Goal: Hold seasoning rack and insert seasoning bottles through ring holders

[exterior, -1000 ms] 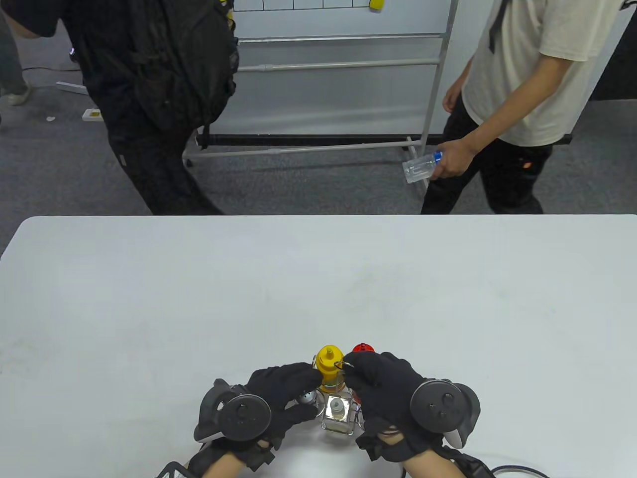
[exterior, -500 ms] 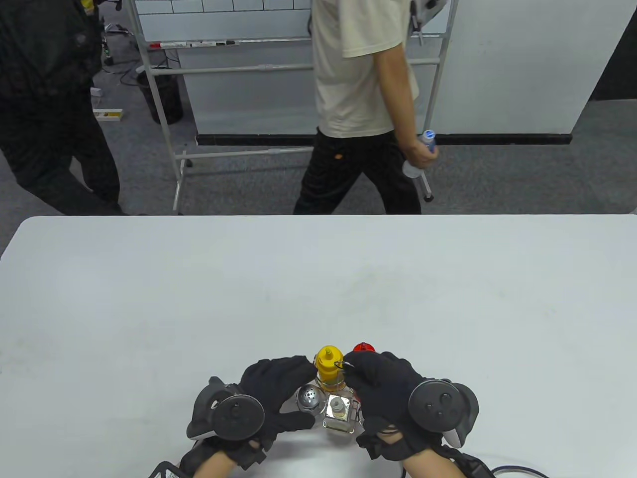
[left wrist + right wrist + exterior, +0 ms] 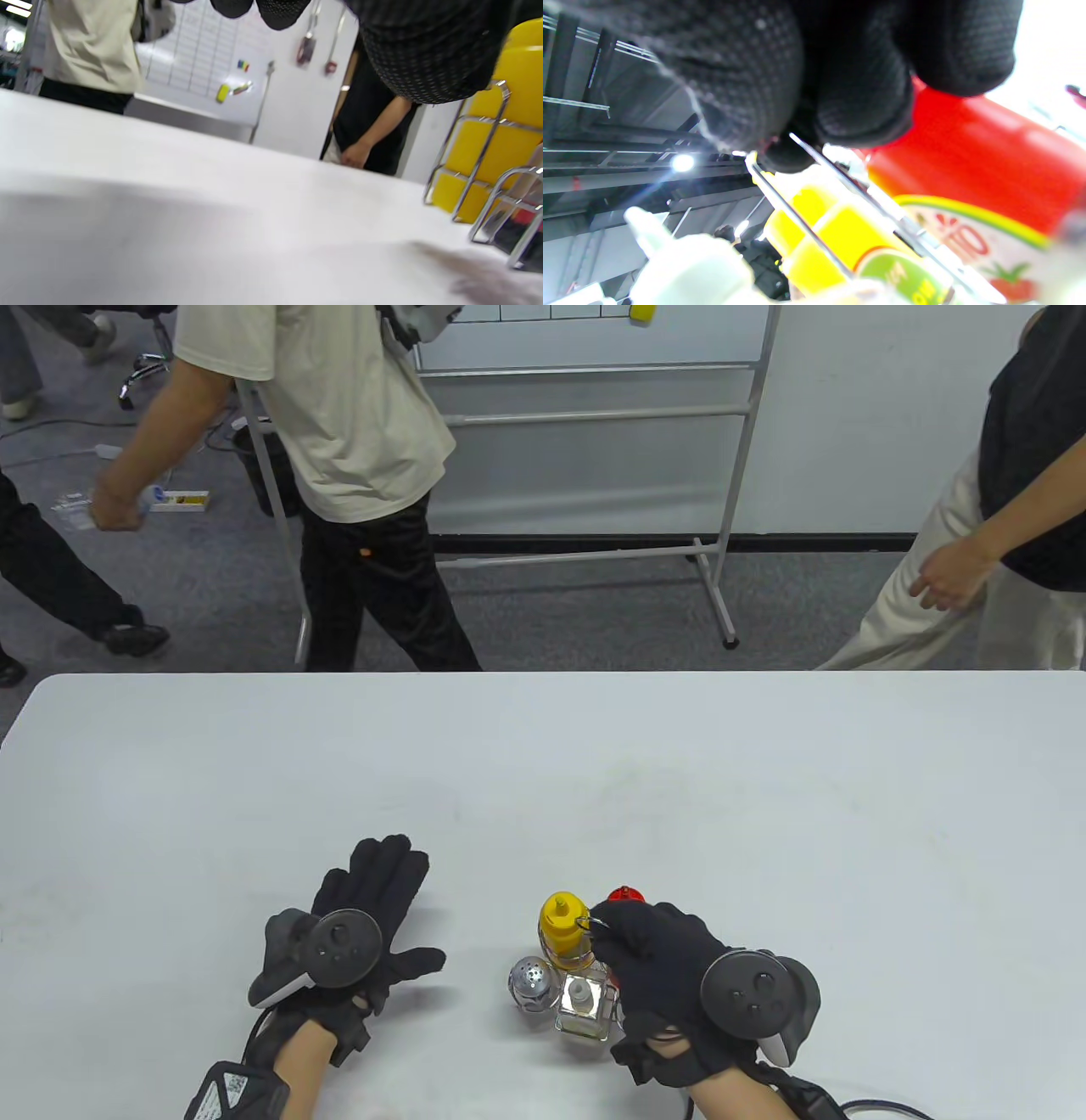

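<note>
The wire seasoning rack (image 3: 585,922) stands near the table's front edge and holds a yellow bottle (image 3: 562,931), a red bottle (image 3: 624,897), a silver shaker (image 3: 533,982) and a clear glass bottle (image 3: 583,1007). My right hand (image 3: 619,937) grips the rack's top wire handle. In the right wrist view its fingers (image 3: 848,93) pinch the wire above the yellow bottle (image 3: 823,228) and red bottle (image 3: 971,161). My left hand (image 3: 373,908) lies flat and open on the table left of the rack, touching nothing. The left wrist view shows the rack's wires (image 3: 483,156) around the yellow bottle (image 3: 505,127).
The white table (image 3: 543,780) stretches far beyond the rack. People walk behind its far edge, near a whiteboard stand (image 3: 721,560). A cable (image 3: 882,1107) trails from my right wrist at the front edge.
My left hand let go of the silver shaker and moved left, opening flat on the table. My right hand stays on the rack's handle. The people behind have walked on.
</note>
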Demonstrator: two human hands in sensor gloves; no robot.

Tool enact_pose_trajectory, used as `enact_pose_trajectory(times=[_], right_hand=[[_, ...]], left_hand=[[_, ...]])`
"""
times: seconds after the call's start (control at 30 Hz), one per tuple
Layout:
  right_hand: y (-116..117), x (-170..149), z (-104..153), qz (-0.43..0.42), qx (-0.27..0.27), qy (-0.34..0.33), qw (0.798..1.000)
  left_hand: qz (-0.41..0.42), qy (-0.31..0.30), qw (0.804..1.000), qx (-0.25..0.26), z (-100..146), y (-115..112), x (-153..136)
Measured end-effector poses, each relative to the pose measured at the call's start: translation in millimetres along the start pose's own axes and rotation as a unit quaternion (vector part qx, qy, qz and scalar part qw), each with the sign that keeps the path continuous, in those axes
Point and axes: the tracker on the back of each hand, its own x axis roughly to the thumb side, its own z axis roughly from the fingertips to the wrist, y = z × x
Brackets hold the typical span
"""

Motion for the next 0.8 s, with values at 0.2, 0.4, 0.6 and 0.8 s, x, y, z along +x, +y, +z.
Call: enact_pose_trajectory(times=[0.2,0.4,0.6,0.8], right_hand=[[-0.1,0.0,0.0,0.0,0.0,0.0,1.0],[-0.1,-0.3,0.1,0.002,0.0,0.003,1.0],[-0.7,-1.4,-0.6,0.003,0.0,0.006,1.0],[-3.6,-3.2,-2.1,-0.015,-0.011,0.028,0.999]], left_hand=[[0.0,0.041,0.997,-0.065,-3.1,-12.1,-17.7],[0.028,0.093,0.986,-0.135,-3.2,-25.6,-33.2],[0.028,0.1,0.981,-0.165,-2.6,-29.9,-37.8],[0.021,0.085,0.98,-0.176,-4.3,-29.1,-29.4]])
